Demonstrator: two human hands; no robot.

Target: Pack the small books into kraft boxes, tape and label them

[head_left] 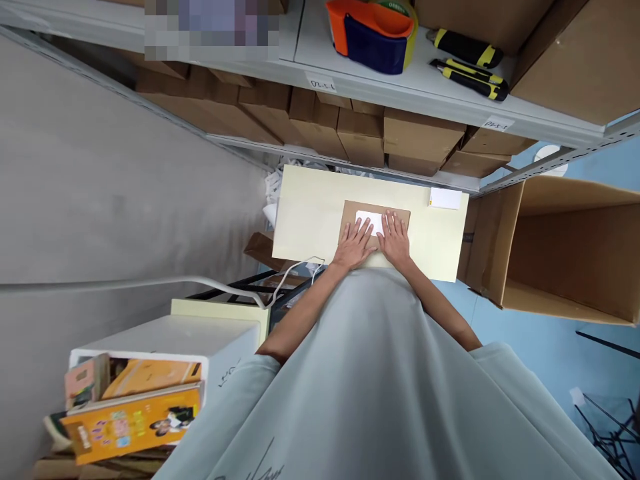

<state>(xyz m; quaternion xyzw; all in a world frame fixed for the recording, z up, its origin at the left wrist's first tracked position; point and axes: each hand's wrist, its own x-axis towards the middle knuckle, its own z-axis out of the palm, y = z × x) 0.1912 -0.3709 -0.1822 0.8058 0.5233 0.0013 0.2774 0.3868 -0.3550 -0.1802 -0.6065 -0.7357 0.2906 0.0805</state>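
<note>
Flat brown cardboard parcel (351,212) with white label (367,218) sits mid pale-yellow tabletop (310,213). Left hand (354,243) and right hand (396,239) lie flat on it, fingers extended, grasping nothing. Likely light and stiff; take it by the side edges.

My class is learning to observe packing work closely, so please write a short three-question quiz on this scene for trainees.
1. True or false: the left hand and the right hand both lie flat on the brown parcel.
2. What is on the parcel, partly under the hands? A) a white label; B) scissors; C) a pen.
3. How many utility knives lie on the shelf beside the tape dispenser?
Key: 1 true; 2 A; 3 two.
</note>
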